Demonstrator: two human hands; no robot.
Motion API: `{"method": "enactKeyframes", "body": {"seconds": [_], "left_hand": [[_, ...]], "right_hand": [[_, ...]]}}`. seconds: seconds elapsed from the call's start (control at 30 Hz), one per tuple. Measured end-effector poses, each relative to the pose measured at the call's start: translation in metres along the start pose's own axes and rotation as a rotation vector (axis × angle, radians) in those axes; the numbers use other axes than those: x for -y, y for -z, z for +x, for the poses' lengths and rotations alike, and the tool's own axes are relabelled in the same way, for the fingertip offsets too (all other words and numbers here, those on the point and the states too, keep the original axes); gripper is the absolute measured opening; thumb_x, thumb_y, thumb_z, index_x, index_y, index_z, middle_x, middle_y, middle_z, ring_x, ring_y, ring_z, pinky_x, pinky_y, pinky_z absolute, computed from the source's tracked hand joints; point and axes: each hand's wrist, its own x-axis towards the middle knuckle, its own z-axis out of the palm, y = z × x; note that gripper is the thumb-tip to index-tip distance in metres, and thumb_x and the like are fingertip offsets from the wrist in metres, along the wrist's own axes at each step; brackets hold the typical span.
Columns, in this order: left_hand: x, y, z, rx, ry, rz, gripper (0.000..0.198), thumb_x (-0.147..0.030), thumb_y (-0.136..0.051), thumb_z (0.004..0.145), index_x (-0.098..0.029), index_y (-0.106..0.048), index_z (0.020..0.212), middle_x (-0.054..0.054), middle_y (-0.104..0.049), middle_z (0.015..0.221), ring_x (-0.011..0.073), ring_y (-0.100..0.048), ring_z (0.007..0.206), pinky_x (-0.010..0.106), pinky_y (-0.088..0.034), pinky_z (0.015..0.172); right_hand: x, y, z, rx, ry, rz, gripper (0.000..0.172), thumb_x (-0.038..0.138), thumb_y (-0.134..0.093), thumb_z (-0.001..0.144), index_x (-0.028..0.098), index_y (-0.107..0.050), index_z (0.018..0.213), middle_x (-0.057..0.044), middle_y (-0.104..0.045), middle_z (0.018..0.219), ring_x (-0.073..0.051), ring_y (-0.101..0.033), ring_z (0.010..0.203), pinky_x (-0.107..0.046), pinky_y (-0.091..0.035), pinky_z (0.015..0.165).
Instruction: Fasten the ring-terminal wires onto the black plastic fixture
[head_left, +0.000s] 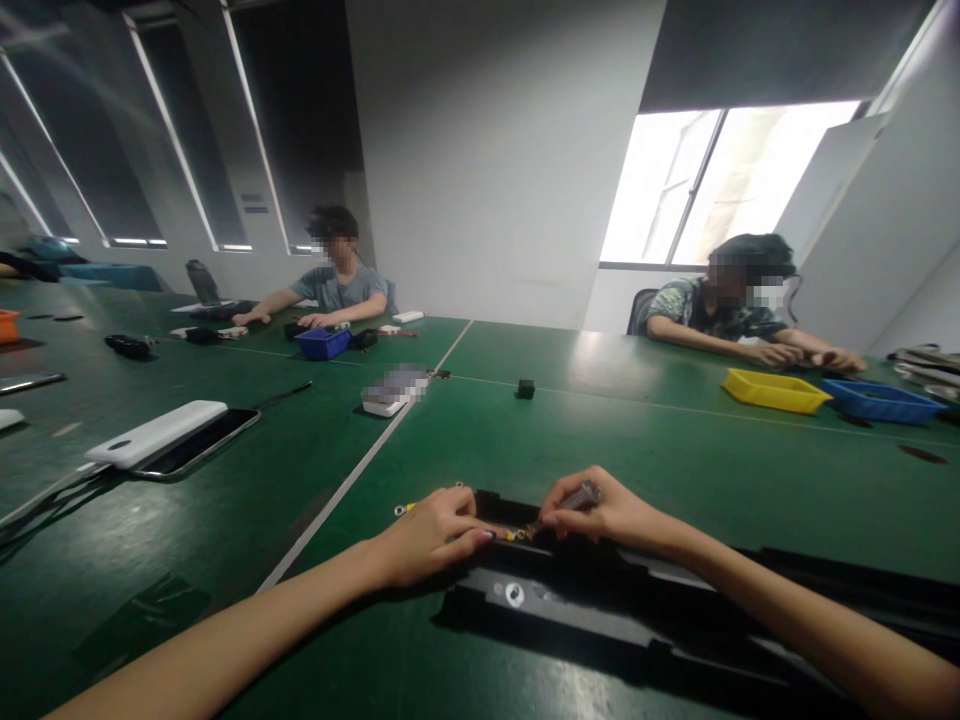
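Note:
A long black device [600,600] lies across the green table [525,440] in front of me. My left hand [427,530] rests on its left end, fingers curled and pinching at small yellow and metal parts [514,535] in a recess. My right hand [600,510] is closed round a small grey tool [583,495], whose tip points down into the same recess, close to my left fingertips. Tiny screws or rings [400,510] lie on the table beside my left hand.
A white power bank [157,432] and a phone [202,445] lie at left. A small black cube [526,389] sits mid-table. Yellow tray [776,390] and blue tray [881,402] stand before a person at right; a blue bin [322,343] before another person at far left.

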Motion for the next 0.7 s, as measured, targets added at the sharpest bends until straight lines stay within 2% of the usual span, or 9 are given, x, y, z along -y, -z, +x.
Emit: {"method": "enactKeyframes", "body": {"seconds": [0.23,0.7], "left_hand": [[-0.0021,0.0012,0.0008,-0.004,-0.012,-0.007,0.046,-0.043,-0.021,0.098,-0.026,-0.058,0.119,0.004,-0.046,0.086,0.0177,-0.045,0.08,0.028,-0.038,0.072],[-0.0019,0.001,0.0006,-0.002,-0.003,-0.007,0.047,-0.045,-0.021,0.098,-0.025,-0.059,0.118,0.004,-0.046,0.086,0.0174,-0.045,0.079,0.028,-0.037,0.072]], "right_hand": [[0.0004,-0.0005,0.0,-0.026,-0.004,-0.005,0.035,0.045,-0.064,0.073,0.011,-0.069,0.078,-0.003,-0.062,0.058,-0.007,-0.045,0.044,-0.016,-0.033,0.038],[0.0027,0.0005,-0.001,0.006,-0.015,-0.01,0.035,0.044,-0.065,0.071,0.011,-0.07,0.078,-0.004,-0.062,0.059,-0.007,-0.045,0.045,-0.016,-0.034,0.038]]}}
